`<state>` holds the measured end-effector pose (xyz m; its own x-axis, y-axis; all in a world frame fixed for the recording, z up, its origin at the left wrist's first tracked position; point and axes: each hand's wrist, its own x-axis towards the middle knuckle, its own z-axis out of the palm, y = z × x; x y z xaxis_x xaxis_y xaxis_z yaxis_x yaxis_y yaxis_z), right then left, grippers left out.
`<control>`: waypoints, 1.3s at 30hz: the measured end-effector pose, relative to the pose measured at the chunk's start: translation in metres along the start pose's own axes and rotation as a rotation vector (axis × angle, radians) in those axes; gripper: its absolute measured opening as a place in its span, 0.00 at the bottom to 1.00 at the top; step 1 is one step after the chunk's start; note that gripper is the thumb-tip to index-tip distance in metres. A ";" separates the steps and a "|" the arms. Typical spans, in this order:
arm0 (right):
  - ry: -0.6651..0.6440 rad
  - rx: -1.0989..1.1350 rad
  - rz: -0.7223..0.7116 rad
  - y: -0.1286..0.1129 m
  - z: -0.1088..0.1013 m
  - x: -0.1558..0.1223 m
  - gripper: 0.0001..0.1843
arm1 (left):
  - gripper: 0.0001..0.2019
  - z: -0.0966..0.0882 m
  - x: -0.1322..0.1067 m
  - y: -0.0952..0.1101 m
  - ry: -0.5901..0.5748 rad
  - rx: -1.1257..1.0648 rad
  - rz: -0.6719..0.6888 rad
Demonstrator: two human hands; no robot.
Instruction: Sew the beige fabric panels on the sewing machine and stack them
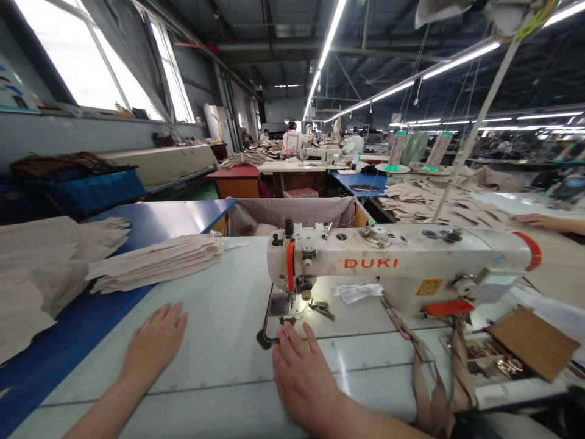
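My left hand (153, 344) lies flat on the pale sewing table (219, 341), fingers stretched out, holding nothing. My right hand (304, 375) also rests flat and open, its fingertips just in front of the needle plate (281, 308) of the white DUKI sewing machine (402, 265). A stack of beige cut fabric pieces (158, 262) sits on the table beyond my left hand. A larger heap of the same fabric (41, 268) lies at the far left.
A blue table surface (68, 341) borders the left side. A brown board (532, 341) and a tray of small tools (489, 360) sit at the right, with beige straps (425, 378) hanging off the edge. Another person's hand (543, 222) rests behind the machine.
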<state>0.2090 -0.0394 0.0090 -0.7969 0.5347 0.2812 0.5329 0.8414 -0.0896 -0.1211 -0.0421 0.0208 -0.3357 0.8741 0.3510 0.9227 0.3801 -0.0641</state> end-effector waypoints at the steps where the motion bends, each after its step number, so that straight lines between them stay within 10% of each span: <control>1: 0.005 -0.014 -0.009 0.000 0.000 0.000 0.23 | 0.24 -0.002 0.000 0.001 0.005 -0.006 -0.003; 14: 0.313 0.003 -0.128 0.025 0.028 -0.020 0.18 | 0.18 -0.007 -0.029 0.008 -0.037 -0.062 -0.077; 25: 0.427 -0.068 -0.265 0.039 0.032 -0.016 0.17 | 0.30 -0.057 -0.039 -0.156 0.248 0.056 -0.403; 32: 0.363 -0.081 -0.210 0.034 0.025 -0.018 0.17 | 0.26 -0.037 -0.036 -0.181 0.282 -0.026 -0.369; 39: 0.388 -0.105 -0.197 0.028 0.019 -0.017 0.17 | 0.27 -0.060 -0.038 -0.189 0.413 -0.135 -0.282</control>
<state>0.2326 -0.0236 -0.0162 -0.7309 0.2791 0.6228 0.4237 0.9009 0.0936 -0.2715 -0.1651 0.0762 -0.4970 0.5404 0.6789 0.8325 0.5177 0.1974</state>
